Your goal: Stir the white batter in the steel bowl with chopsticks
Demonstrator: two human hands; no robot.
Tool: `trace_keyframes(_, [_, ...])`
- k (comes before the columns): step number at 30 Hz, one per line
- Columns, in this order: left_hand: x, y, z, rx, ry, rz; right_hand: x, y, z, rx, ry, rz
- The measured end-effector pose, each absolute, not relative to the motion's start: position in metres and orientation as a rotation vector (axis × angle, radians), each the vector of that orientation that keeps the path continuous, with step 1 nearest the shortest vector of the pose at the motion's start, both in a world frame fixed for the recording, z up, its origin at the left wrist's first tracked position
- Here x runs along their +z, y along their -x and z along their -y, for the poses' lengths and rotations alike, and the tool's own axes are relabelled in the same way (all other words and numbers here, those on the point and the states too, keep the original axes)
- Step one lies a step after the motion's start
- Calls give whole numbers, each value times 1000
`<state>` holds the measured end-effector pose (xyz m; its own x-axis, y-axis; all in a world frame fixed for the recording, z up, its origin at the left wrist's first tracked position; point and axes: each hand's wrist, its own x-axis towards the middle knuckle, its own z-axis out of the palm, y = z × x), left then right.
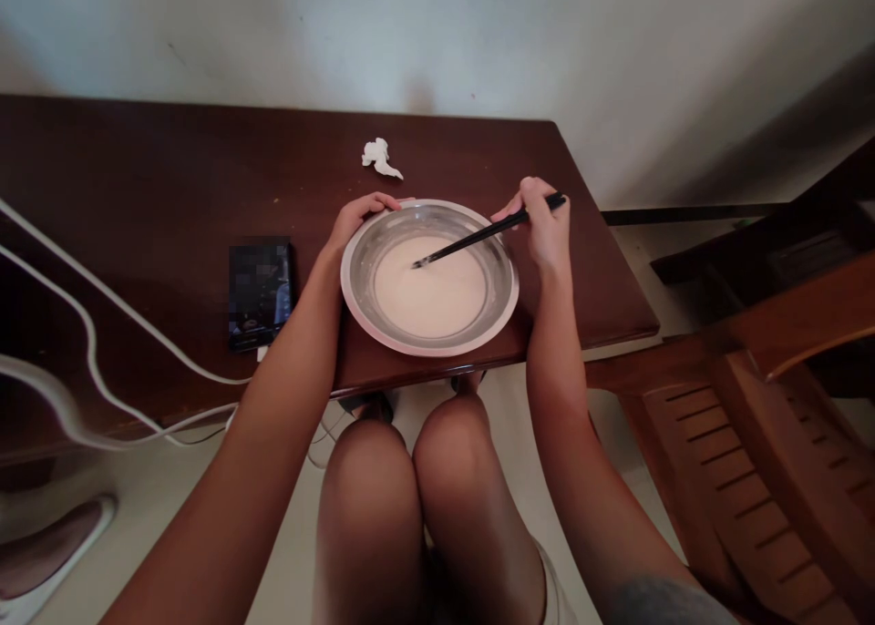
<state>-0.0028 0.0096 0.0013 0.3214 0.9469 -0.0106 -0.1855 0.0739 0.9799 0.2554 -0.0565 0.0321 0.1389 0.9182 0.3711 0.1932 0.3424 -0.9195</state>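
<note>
Chopsticks [479,236] in right grip [543,227], bowl [434,347] alongside

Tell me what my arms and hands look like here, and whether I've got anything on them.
Your left hand and right hand are ungloved, with no ring or watch I can make out. The left arm shows no sleeve; the right arm has a blurred grey patch low down, possibly a sleeve.

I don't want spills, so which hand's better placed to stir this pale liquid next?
Probably your right hand: it holds the black chopsticks, tips over or in the pale liquid, while your left hand is at the rim of the metal bowl.
</note>
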Motion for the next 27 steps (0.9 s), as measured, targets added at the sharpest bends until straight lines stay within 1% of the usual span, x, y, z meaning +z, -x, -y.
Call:
trace_keyframes(2, [1,3,-10,1026,-1175,-847,32,-257,56,705,1113,1320])
trace_keyframes(7, [1,3,-9,1013,-1163,-845,32,-252,57,861,1102,1436])
trace_keyframes(13, [3,2,-8,1025,-1197,-876,37,-256,59,694,1133,1317])
trace_keyframes(18, [3,2,-8,1012,-1187,-862,34,-253,59,850,1092,1407])
trace_keyframes(24, [1,3,-10,1016,-1190,-854,37,-254,59,730,1083,1319])
trace_keyframes(27, [1,3,-10,1015,-1194,-856,36,-253,60,819,1103,1394])
